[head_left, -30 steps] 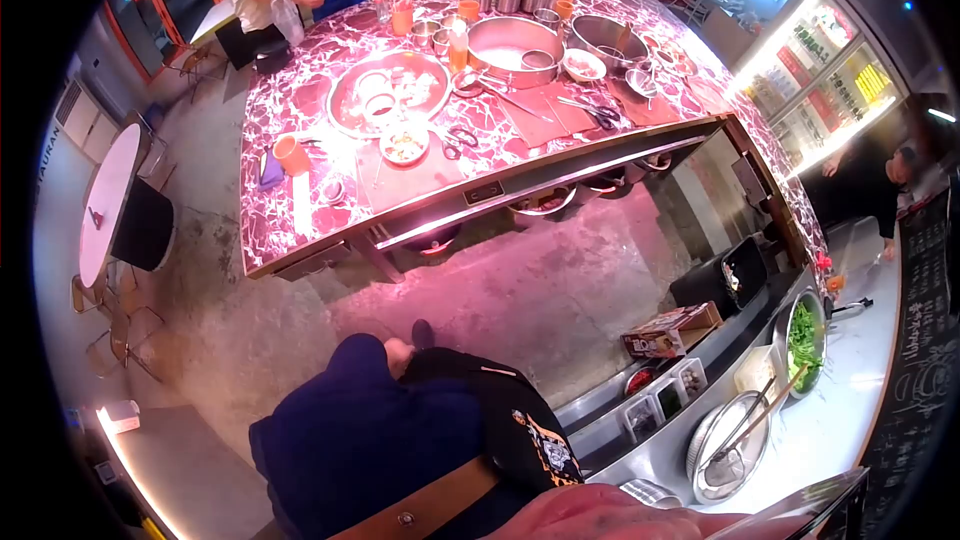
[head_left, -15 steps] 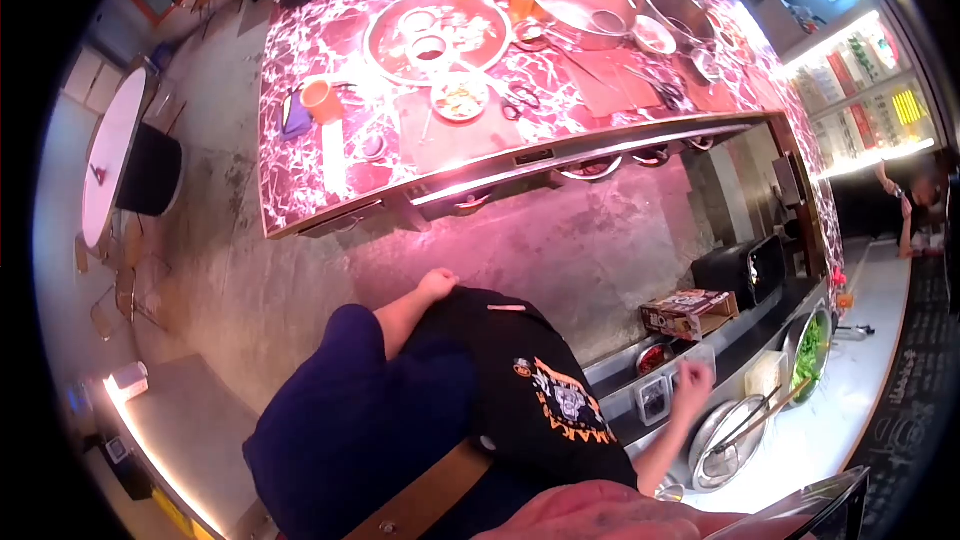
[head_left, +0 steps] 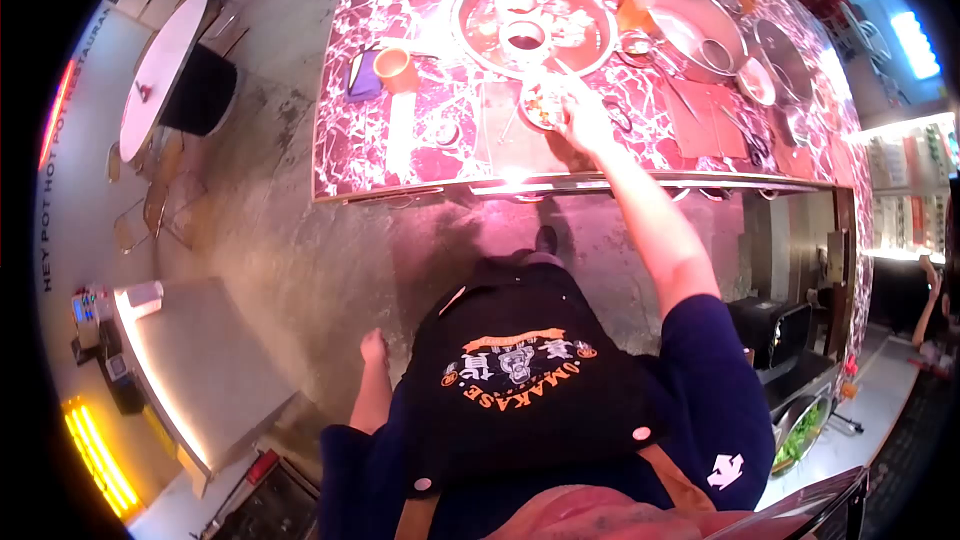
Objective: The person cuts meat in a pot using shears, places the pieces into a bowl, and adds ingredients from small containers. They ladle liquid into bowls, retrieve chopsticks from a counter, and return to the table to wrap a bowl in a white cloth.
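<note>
My right hand (head_left: 585, 118) reaches over the counter, its fingers closed at the right edge of a small bowl (head_left: 538, 110) with pale and reddish food in it. Part of the bowl is hidden behind the fingers. Under it lies a dark red mat (head_left: 500, 145). A wide round pan (head_left: 462, 40), holding two small round pots and pale pieces of food, stands just beyond the bowl. To the right of the hand are black-handled scissors (head_left: 620, 117). My left hand (head_left: 374, 348) hangs low at my side above the floor, fingers curled, with nothing visible in it.
An orange cup (head_left: 395, 68) and a dark blue cloth (head_left: 361, 78) sit on the marble-patterned counter's left. A large metal pan (head_left: 690, 25) stands at the back right. An oval table (head_left: 165, 70) is far left; a bowl of greens (head_left: 803, 435) is lower right.
My right hand has moved from above the containers at the right side to the bowl on the counter. My body has turned and come closer to the counter; my left hand has dropped lower.
</note>
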The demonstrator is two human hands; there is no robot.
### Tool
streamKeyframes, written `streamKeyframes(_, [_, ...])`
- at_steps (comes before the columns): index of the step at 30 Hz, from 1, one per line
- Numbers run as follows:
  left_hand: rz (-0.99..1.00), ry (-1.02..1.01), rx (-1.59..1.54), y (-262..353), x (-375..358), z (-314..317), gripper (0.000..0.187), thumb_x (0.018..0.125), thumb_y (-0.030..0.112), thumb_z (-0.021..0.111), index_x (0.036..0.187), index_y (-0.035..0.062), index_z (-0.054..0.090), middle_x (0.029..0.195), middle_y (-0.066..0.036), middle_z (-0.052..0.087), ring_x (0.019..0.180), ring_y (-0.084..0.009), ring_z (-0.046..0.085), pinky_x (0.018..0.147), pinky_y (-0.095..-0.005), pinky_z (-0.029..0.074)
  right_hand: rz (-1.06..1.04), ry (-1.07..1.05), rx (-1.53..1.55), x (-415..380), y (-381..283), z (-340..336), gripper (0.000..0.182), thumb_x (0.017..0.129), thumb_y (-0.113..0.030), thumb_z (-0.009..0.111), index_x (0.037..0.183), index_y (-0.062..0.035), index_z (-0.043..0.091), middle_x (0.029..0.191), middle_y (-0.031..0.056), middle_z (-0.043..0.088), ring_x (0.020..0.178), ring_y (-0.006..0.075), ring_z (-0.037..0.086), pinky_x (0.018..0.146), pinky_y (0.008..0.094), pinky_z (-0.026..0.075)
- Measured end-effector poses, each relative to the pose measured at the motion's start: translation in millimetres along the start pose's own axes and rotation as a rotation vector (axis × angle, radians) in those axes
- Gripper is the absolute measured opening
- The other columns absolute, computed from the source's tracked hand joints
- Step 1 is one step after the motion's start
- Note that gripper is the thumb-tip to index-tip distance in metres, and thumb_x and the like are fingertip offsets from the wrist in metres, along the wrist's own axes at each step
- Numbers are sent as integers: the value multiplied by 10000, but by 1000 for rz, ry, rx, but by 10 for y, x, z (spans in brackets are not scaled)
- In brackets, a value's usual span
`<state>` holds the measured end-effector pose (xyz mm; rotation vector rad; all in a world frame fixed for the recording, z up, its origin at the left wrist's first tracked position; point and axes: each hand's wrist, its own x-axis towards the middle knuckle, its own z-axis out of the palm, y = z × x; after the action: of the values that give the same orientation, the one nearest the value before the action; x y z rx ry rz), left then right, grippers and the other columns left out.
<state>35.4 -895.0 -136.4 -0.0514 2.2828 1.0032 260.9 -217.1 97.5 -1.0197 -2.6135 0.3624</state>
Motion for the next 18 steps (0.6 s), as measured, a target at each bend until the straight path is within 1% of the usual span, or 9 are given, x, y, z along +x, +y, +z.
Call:
streamKeyframes(1, [200,7,213,-269,-162,-64,207,869,234,576,761,57,591,563,-11,483,457,-132,451,405,-318,355,21,-115,-37,123,-13,86,342,787,-216,655,1057,-6,650,1263,189,569,1185,343,529,1016,431,414])
streamKeyframes(2, [233,-14,407,-379,-461,-53,204,866,235,579,764,59,589,572,-17,490,466,-141,459,414,-323,363,3,-127,-25,189,-58,125,342,787,-216,655,1057,-6,650,1263,189,569,1185,343,529,1016,431,414])
streamKeyframes(4, [108,-85,509,-471,-1011,158,197,860,236,584,770,61,585,589,-29,503,486,-159,475,430,-334,377,-16,-354,-159,350,-128,129,392,788,-242,654,1109,-19,636,1304,197,534,1220,343,506,1043,432,390])
streamKeyframes(5, [52,-123,507,-457,-1193,347,194,858,237,586,773,63,583,597,-35,509,495,-169,483,439,-339,384,-30,-358,-152,361,-125,169,392,788,-242,654,1109,-19,636,1304,197,534,1220,343,506,1043,432,390])
streamKeyframes(7, [-18,-172,466,-459,-1517,703,188,852,239,591,779,65,579,614,-47,522,515,-187,498,455,-349,398,-125,-162,-151,256,-83,335,303,710,-313,736,896,-75,711,1248,120,580,1121,345,540,986,447,413])
streamKeyframes(12, [-33,-202,352,-9,-1688,1478,180,838,243,603,795,72,569,657,-77,554,563,-232,538,497,-374,434,-148,-187,-19,236,55,311,385,716,-299,737,1029,-81,683,1275,136,566,1239,349,466,1077,490,317])
streamKeyframes(15, [54,-143,317,341,-1580,1645,178,830,245,610,804,76,563,682,-94,573,592,-260,562,521,-390,456,-206,-151,140,371,182,253,495,743,-323,714,1175,-98,625,1350,170,508,1311,371,389,1113,500,262])
streamKeyframes(17, [165,-72,334,654,-1433,1582,178,824,247,615,810,79,559,699,-106,586,611,-278,577,538,-400,470,-271,59,-102,397,194,327,628,778,-410,663,1325,-136,523,1432,209,406,1357,401,316,1129,497,238])
streamKeyframes(18, [95,-28,168,818,-1461,1567,179,821,248,617,813,80,557,707,-112,592,621,-287,585,546,-405,478,-232,-48,-140,434,185,442,700,812,-491,588,1415,-176,425,1486,229,308,1375,445,251,1132,540,197])
